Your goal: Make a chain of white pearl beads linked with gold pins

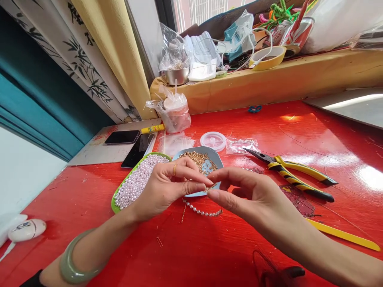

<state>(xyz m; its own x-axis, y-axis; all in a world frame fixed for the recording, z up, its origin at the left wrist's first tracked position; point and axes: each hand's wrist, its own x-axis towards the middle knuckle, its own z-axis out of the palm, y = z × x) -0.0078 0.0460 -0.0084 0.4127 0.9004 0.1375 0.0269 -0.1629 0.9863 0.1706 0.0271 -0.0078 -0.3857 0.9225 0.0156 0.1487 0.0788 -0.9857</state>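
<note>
My left hand [173,185], with a gold ring on one finger, is closed in a pinch of thumb and forefinger. Facing it, my right hand [245,193] also has thumb and forefinger drawn together, and the fingertips of both hands nearly meet. Whatever is between the fingertips is too small to make out. Just below them is a bracelet of pearl beads [203,212] with a short gold chain; whether it hangs from my fingers or lies on the table I cannot tell. Behind my hands, a light blue dish [220,159] holds small gold beads [194,157]. A green tray [113,205] full of pale pearl beads [140,179] is beside my left hand.
Long-nose pliers [296,175] and a yellow strip [344,235] lie to the right on the red table [119,255]. Farther back are a round plastic spool [213,141], two phones, a bagged cup [176,111] and small blue scissors [255,109]. A white mouse-like object [27,230] sits left.
</note>
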